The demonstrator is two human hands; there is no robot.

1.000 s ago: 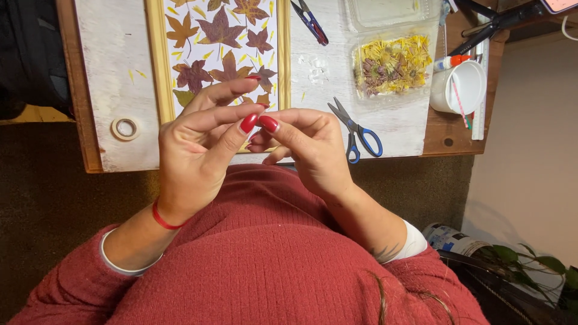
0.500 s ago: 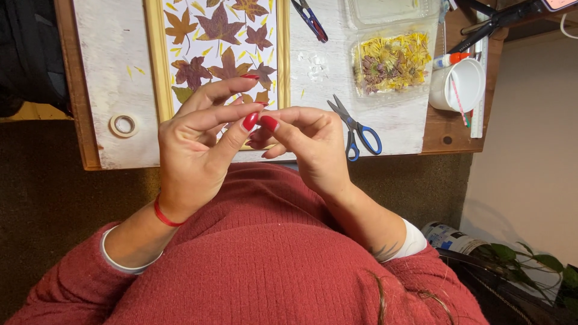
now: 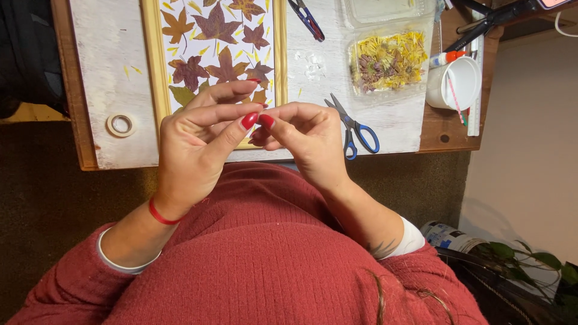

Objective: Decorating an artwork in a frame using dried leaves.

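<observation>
From my seat I see both hands raised over the near edge of the whitewashed wooden tabletop [image 3: 114, 72], thumbs meeting tip to tip. The left hand [image 3: 192, 144] has its fingers fanned loosely while thumb and forefinger close toward the right hand [image 3: 307, 138], whose fingers are curled in tight; something very small seems pinched where the red-painted thumbnails touch, but I cannot tell what it is, or whether either hand truly has hold of anything. That pinch point hangs just in front of the lower rim of the gold-framed panel of pressed maroon and orange leaves [image 3: 223, 54], which lies straight ahead of both hands, its long axis running away from me. The blue-handled scissors [image 3: 355, 129] lie just beside the right hand, blades pointing toward the frame; the clear plastic tub of dried yellow petals [image 3: 388, 57] sits beyond them, and the roll of clear tape [image 3: 121, 124] lies near the left hand. Against the earlier frames the hands have hardly changed: the same thumb-to-thumb pinch, same spot.
</observation>
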